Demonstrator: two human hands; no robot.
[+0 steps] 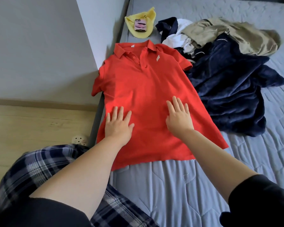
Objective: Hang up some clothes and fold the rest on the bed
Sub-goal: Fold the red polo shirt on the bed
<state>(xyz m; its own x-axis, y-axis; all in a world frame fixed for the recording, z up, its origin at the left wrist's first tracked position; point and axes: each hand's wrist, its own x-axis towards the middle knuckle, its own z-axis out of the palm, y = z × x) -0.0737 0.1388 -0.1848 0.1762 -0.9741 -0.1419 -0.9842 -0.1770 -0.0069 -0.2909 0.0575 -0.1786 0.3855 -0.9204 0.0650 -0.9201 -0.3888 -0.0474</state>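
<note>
Presently on the bed (252,161):

- Red polo shirt (143,79): spread flat, front up, collar toward the far end, along the bed's left edge.
- Left hand (118,126): fingers straight, palm down on the shirt's lower left; grasps nothing.
- Right hand (179,118): likewise flat and released, on the lower right.
- Unfolded heap just right of the shirt: navy fleece garment (228,89), khaki garment (228,33), white garment (179,36).
- Yellow cloth (150,15): beyond the collar, at the left edge, with a pink-cased phone (140,25) on it.
</note>
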